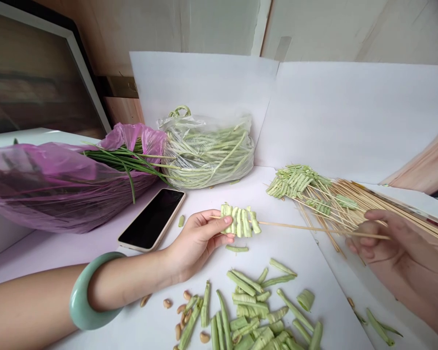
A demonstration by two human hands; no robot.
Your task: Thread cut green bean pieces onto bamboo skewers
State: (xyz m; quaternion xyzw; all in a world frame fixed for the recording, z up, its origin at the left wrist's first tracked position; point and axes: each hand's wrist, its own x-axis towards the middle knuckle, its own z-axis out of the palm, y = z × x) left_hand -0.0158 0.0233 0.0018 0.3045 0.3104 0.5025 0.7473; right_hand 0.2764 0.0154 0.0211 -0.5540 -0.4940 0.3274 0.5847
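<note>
My left hand [204,238] pinches cut green bean pieces [241,221] threaded side by side near one end of a bamboo skewer [292,225]. The skewer's tip pokes out past my thumb. My right hand [397,257], a little blurred, has its fingers curled at the skewer's other end, which lies across them. Below, a loose pile of cut bean pieces [255,311] is spread on the white surface. One short bean piece [237,249] lies just under the threaded ones.
Finished bean skewers [295,181] lie at the right beside a bundle of bare skewers [383,204]. A phone [151,218], a clear bag of long beans [211,150] and a purple bag [58,189] with green stalks sit left and behind. Tan beans [178,331] lie in front.
</note>
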